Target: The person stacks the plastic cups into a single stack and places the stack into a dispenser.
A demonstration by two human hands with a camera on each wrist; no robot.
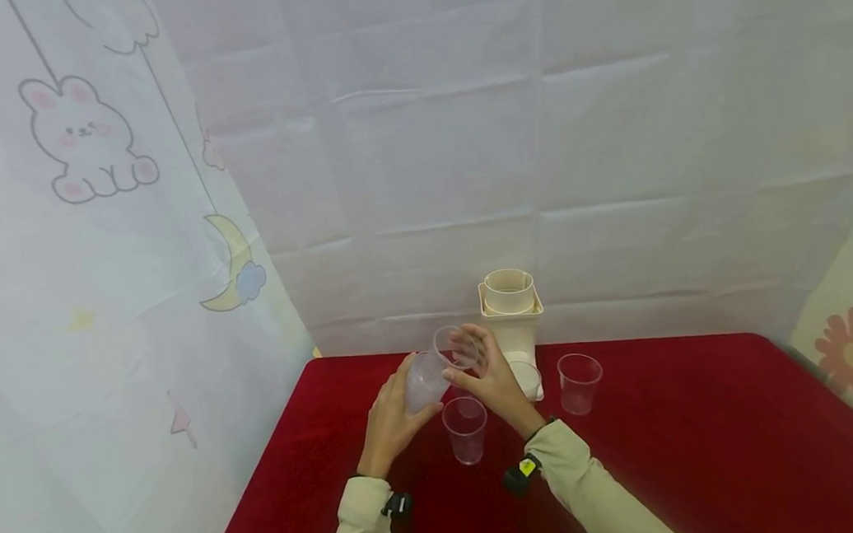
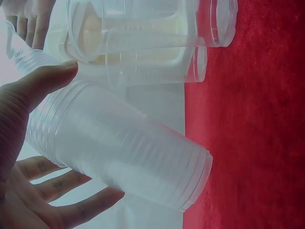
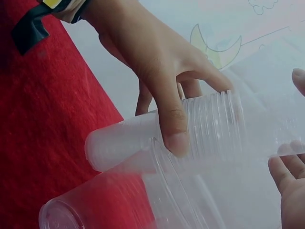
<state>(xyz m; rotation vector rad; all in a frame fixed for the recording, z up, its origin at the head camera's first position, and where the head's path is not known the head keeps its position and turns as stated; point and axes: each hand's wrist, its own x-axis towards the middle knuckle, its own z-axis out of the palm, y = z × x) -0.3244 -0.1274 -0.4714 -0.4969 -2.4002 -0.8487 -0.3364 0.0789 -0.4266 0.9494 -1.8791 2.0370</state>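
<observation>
My left hand (image 1: pixel 390 424) grips a tilted stack of nested clear plastic cups (image 1: pixel 425 382), thumb on one side and fingers on the other. In the left wrist view the ridged stack (image 2: pixel 128 148) leans with its base toward the red cloth. A single clear cup (image 1: pixel 454 345) is between the thumb and fingers of my right hand (image 1: pixel 492 377), right by the stack's mouth. The right wrist view has this cup (image 3: pixel 264 126) overlapping the stacked rims. Below the hands stands another clear cup (image 1: pixel 467 441).
A cream plastic pipe-shaped piece (image 1: pixel 512 326) stands at the back of the red-covered table (image 1: pixel 677 447). One clear cup (image 1: pixel 526 375) stands before it, another clear cup (image 1: pixel 579 388) to its right. Pale printed sheets (image 1: pixel 420 176) hang behind and on both sides.
</observation>
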